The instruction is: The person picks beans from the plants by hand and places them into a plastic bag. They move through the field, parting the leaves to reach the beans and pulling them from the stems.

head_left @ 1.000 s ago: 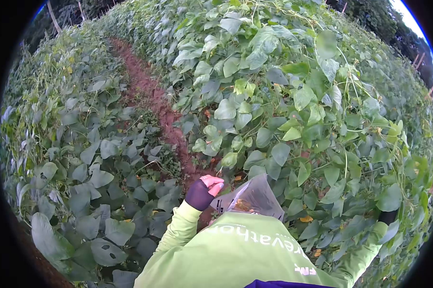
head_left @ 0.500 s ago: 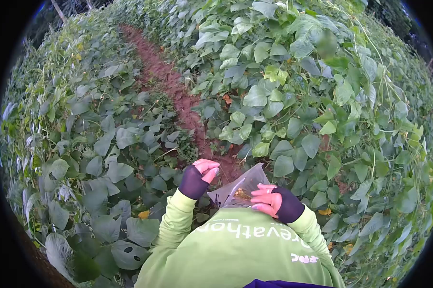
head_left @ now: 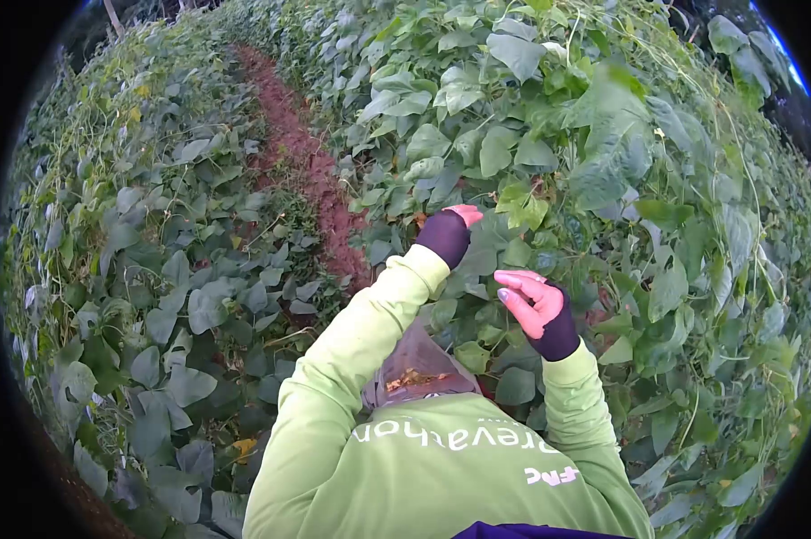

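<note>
Here, beyond the plastic bag point(head_left: 421, 361), the left hand point(head_left: 451, 231) is beside leaves point(head_left: 520, 205), its grip unclear, while the right hand point(head_left: 544, 314) has its fingers point(head_left: 519, 279) parted.

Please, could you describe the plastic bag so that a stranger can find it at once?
Start from the light-green shirt at the bottom centre. Just above its upside-down white lettering, between the two sleeves, is the plastic bag. Unlike the green leaves beside it, it is greyish and see-through, with yellow-brown bits inside.
</note>
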